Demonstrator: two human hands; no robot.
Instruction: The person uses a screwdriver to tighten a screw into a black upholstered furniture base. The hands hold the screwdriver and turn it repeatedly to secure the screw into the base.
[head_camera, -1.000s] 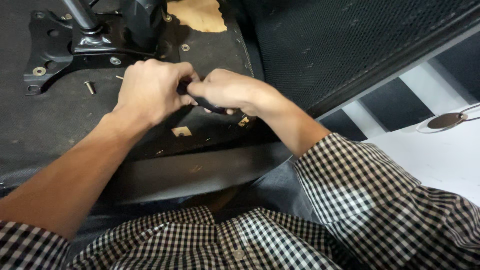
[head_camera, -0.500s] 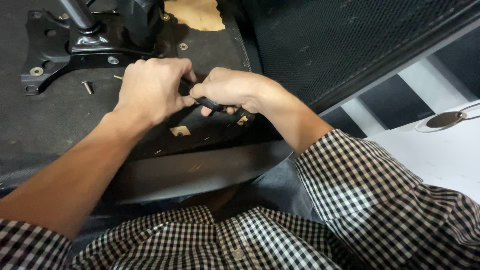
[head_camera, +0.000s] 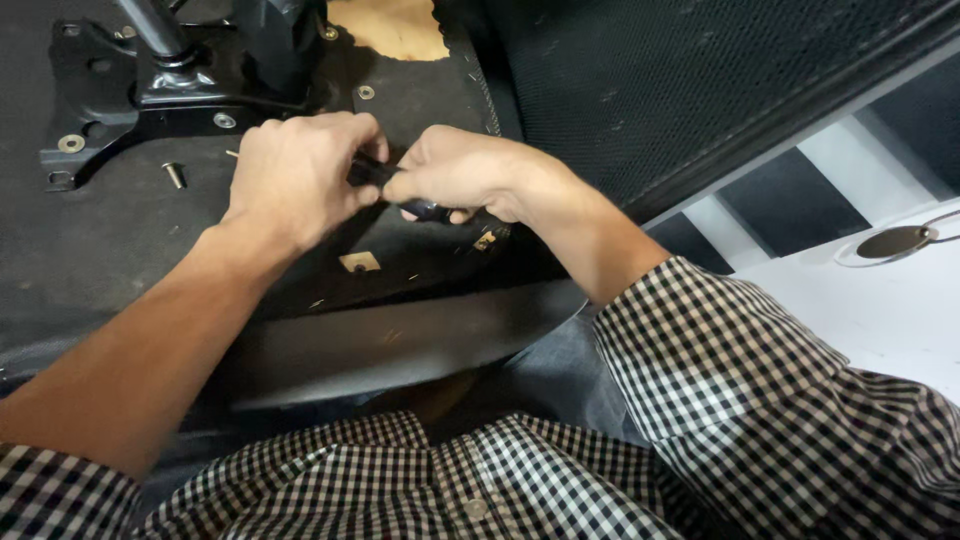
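Note:
My left hand (head_camera: 300, 175) and my right hand (head_camera: 455, 172) meet over the black underside of an upturned chair seat (head_camera: 110, 250). Both grip one dark, slim tool handle (head_camera: 378, 172) that runs between them; its tip is hidden under my fingers. My left fist wraps the upper end, and my right fingers pinch the lower end (head_camera: 430, 210). A loose screw (head_camera: 175, 175) lies on the seat to the left of my left hand. The black metal seat bracket (head_camera: 130, 95) with its post sits at the upper left.
A black mesh chair back (head_camera: 680, 80) rises at the right. A small square hole (head_camera: 359, 262) shows pale wood below my hands, and a torn patch (head_camera: 395, 25) shows wood at the top. A round metal disc (head_camera: 895, 242) lies on a white surface at the far right.
Both hands stay clasped on the tool at the same spot; my view has shifted slightly, and the grip has turned only a little.

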